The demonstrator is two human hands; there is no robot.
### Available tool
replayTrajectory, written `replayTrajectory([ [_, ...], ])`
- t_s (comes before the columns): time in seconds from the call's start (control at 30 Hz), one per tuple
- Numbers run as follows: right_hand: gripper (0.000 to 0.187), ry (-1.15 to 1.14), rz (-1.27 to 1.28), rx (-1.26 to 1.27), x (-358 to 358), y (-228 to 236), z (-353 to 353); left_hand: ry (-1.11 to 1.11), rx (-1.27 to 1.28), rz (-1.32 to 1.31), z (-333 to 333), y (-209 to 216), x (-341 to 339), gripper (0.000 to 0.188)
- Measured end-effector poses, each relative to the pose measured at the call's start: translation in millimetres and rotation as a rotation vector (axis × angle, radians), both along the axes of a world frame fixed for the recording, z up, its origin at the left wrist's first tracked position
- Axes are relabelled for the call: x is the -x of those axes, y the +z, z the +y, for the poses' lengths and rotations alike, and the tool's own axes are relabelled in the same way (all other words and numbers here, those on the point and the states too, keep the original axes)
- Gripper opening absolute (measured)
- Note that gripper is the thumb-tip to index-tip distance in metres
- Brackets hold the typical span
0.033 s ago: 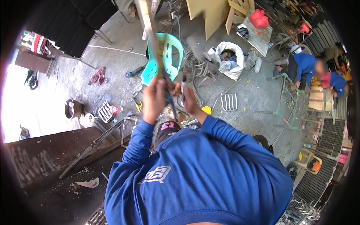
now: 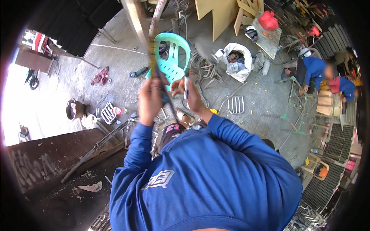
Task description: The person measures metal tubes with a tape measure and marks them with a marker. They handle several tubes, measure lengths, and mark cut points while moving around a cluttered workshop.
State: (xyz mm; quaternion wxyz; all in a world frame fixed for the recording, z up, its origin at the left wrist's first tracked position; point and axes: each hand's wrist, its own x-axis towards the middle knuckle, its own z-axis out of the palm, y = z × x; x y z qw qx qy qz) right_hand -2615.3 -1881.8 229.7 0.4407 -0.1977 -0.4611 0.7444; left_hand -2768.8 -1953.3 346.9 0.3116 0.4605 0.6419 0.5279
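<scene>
My left hand (image 2: 149,103) is closed round a long narrow bar (image 2: 137,23), whose pale far end is smeared by motion. Along the bar runs a yellow strip (image 2: 152,57) that looks like a tape measure's blade. Below the fingers, the bar's dark near end slants down toward my legs. My right hand (image 2: 195,99), close beside it, grips a slim white-and-dark marker pen (image 2: 187,84) that points upward. Some of the right fingers reach toward the bar; whether they touch it I cannot tell. Just beyond both hands stands a turquoise plastic chair (image 2: 173,42).
A white sack (image 2: 243,69) and coiled hoses (image 2: 208,71) lie past the chair. An angle grinder (image 2: 138,72) rests on the floor at left, and a metal grate (image 2: 235,105) at right. Rusty steel (image 2: 58,154) fills the near left. Two people in blue (image 2: 314,67) sit at far right.
The bar's far end has swung left. My left hand has shifted a little left and nearer to me; my right hand stays near the same place, with the pen more upright.
</scene>
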Motion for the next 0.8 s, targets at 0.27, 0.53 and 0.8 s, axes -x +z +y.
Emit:
replayTrajectory([
  [0.27, 0.051, 0.417, -0.354, -0.061, 126, -17, 122, 0.464, 0.196, 0.141, -107, 15, 143, 0.027],
  [0.53, 0.036, 0.747, -0.697, -0.309, 306, -63, 136, 0.605, 0.688, -0.093, -190, -52, 162, 0.035],
  [0.8, 0.037, 1.0, -0.773, -0.684, 515, -148, 153, 0.782, 0.717, -0.34, -172, -194, 190, 0.045],
])
